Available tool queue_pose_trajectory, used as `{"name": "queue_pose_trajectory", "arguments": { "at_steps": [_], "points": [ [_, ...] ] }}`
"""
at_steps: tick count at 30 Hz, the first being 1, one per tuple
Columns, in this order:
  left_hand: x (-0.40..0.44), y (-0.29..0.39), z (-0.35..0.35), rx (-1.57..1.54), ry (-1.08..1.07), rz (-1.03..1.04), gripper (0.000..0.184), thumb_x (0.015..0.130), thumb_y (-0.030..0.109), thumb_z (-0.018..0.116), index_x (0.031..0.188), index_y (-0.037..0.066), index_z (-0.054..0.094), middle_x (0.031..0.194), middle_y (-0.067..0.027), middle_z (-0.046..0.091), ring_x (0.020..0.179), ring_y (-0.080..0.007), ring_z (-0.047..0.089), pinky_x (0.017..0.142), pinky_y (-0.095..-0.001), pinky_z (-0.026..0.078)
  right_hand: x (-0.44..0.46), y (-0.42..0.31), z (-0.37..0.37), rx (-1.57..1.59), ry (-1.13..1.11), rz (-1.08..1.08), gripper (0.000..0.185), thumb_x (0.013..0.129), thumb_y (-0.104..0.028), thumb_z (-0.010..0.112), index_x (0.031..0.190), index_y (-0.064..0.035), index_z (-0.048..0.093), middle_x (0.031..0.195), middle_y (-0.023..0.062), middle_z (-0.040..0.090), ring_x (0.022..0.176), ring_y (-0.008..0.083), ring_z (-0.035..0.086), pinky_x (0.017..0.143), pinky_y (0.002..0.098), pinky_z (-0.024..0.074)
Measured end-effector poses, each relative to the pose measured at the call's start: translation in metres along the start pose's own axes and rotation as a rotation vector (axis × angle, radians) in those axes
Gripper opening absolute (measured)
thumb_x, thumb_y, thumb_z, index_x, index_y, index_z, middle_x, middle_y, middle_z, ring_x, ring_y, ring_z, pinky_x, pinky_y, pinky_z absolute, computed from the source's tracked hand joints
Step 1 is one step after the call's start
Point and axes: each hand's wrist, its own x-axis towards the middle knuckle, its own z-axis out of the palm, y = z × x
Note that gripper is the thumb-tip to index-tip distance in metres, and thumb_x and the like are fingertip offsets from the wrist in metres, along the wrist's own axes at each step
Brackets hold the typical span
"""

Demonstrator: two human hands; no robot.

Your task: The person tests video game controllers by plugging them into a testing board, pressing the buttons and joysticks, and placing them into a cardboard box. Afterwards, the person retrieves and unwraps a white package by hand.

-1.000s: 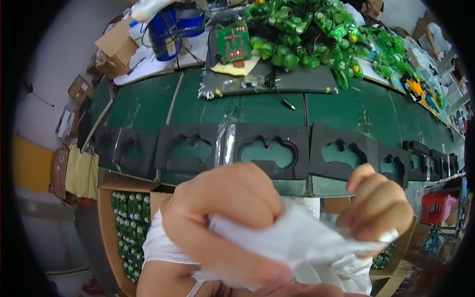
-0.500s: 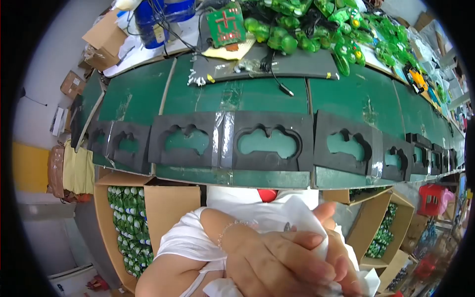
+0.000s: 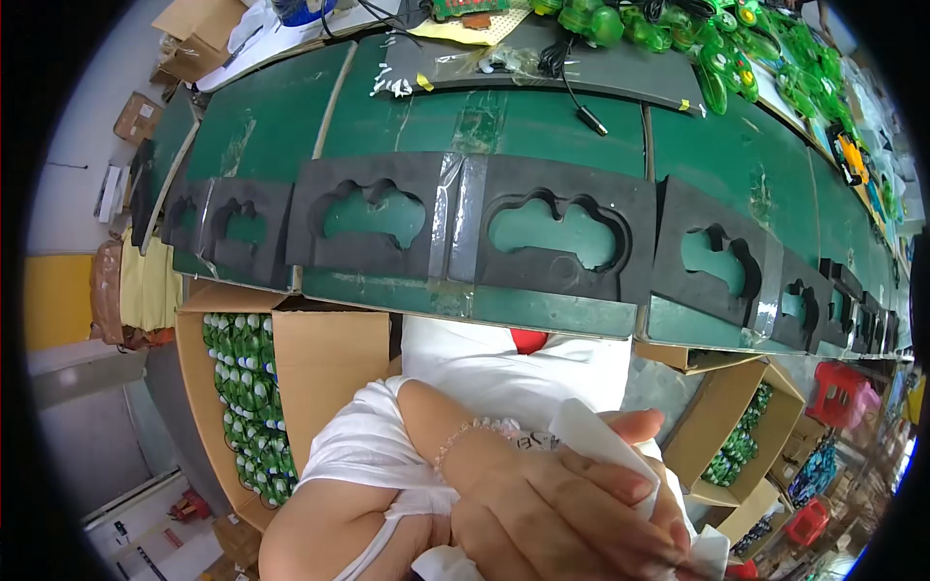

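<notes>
Low in front of my body, my left hand (image 3: 562, 508) lies across my right hand (image 3: 668, 504), its fingers curled. A beaded bracelet circles the left wrist. Pressed between the two hands is a white tissue (image 3: 599, 441), its upper part sticking out above the left fingers and another white piece showing near the lower right. My right hand is mostly covered by the left; a fingertip or thumb shows beside the tissue. Both hands are below the front edge of the green table (image 3: 542, 315), touching nothing on it.
Black foam holders (image 3: 387, 261) with controller-shaped cutouts line the table's front. Behind lie a dark mat (image 3: 446, 77) with a cable plug (image 3: 591, 121) and piled green translucent controllers (image 3: 727, 73). Cardboard boxes (image 3: 329, 358) of green items stand below on both sides.
The camera view has tilted downward, so the table and foam holders sit higher in the picture. My hands stay pressed together around the tissue, with slight finger movement.
</notes>
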Motion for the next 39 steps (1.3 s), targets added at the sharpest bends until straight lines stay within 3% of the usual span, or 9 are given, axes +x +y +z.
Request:
{"name": "queue_pose_trajectory", "arguments": {
  "at_steps": [7, 9, 11, 14, 17, 28, 39],
  "points": [
    [-0.003, -0.001, 0.001, -0.017, 0.018, 0.016, 0.061, 0.073, 0.018, 0.072, 0.123, 0.008, 0.039, 0.124, -0.0134, 0.031, 0.09, -0.0289, 0.057, 0.071, -0.0409, 0.051, -0.001, 0.035, -0.016, 0.713, -0.242, 0.04, 0.076, 0.089, -0.061, 0.031, 0.132, 0.0014, 0.034, 0.112, 0.023, 0.055, 0.098, 0.0352, 0.059, 0.077, 0.0464, 0.0513],
    [-0.002, -0.001, 0.002, -0.015, 0.021, 0.022, 0.06, 0.073, 0.018, 0.073, 0.123, 0.008, 0.04, 0.126, -0.0133, 0.03, 0.09, -0.0288, 0.057, 0.071, -0.0406, 0.051, -0.017, 0.036, 0.004, 0.618, 0.007, -0.125, 0.066, 0.093, -0.054, 0.028, 0.127, 0.0018, 0.039, 0.106, 0.0217, 0.058, 0.095, 0.033, 0.061, 0.074, 0.0434, 0.0526],
    [-0.002, -0.001, 0.002, -0.009, 0.029, 0.026, 0.06, 0.072, 0.017, 0.073, 0.123, 0.008, 0.041, 0.127, -0.0132, 0.029, 0.09, -0.0287, 0.057, 0.071, -0.0403, 0.051, -0.012, 0.019, 0.006, 0.099, 0.116, -0.039, 0.066, 0.093, -0.054, 0.029, 0.127, 0.0017, 0.039, 0.107, 0.0217, 0.057, 0.096, 0.0335, 0.06, 0.075, 0.0439, 0.0516],
    [-0.001, -0.001, 0.002, -0.012, 0.032, 0.032, 0.06, 0.072, 0.017, 0.074, 0.122, 0.007, 0.043, 0.129, -0.013, 0.028, 0.089, -0.0285, 0.058, 0.071, -0.0398, 0.051, 0.001, -0.007, 0.004, -0.398, 0.115, 0.045, 0.065, 0.092, -0.053, 0.03, 0.128, 0.0015, 0.039, 0.108, 0.0218, 0.055, 0.097, 0.0341, 0.059, 0.076, 0.0446, 0.0501],
    [-0.001, 0.0, 0.004, -0.024, 0.024, 0.038, 0.059, 0.071, 0.016, 0.075, 0.121, 0.007, 0.044, 0.131, -0.0128, 0.026, 0.089, -0.0283, 0.058, 0.071, -0.0393, 0.052, 0.007, -0.025, -0.001, -0.695, 0.102, 0.084, 0.065, 0.091, -0.052, 0.032, 0.128, 0.0014, 0.039, 0.109, 0.0218, 0.054, 0.098, 0.0348, 0.057, 0.077, 0.0454, 0.0486],
    [0.0, 0.011, -0.003, -0.024, 0.04, 0.048, 0.058, 0.069, 0.014, 0.077, 0.119, 0.005, 0.049, 0.137, -0.0122, 0.021, 0.088, -0.0277, 0.059, 0.07, -0.0376, 0.053, 0.021, -0.053, -0.012, -1.222, 0.014, 0.125, 0.063, 0.089, -0.048, 0.036, 0.128, 0.0009, 0.038, 0.114, 0.0221, 0.049, 0.102, 0.0372, 0.052, 0.08, 0.0482, 0.0432],
    [0.007, 0.008, -0.007, -0.003, 0.046, 0.128, 0.057, 0.067, 0.012, 0.079, 0.116, 0.004, 0.054, 0.144, -0.0115, 0.015, 0.087, -0.0271, 0.06, 0.07, -0.0359, 0.054, 0.026, -0.059, -0.012, -1.305, 0.01, 0.162, 0.062, 0.086, -0.045, 0.041, 0.129, 0.0003, 0.038, 0.118, 0.0223, 0.043, 0.107, 0.0396, 0.046, 0.083, 0.051, 0.0378]
  ]
}}
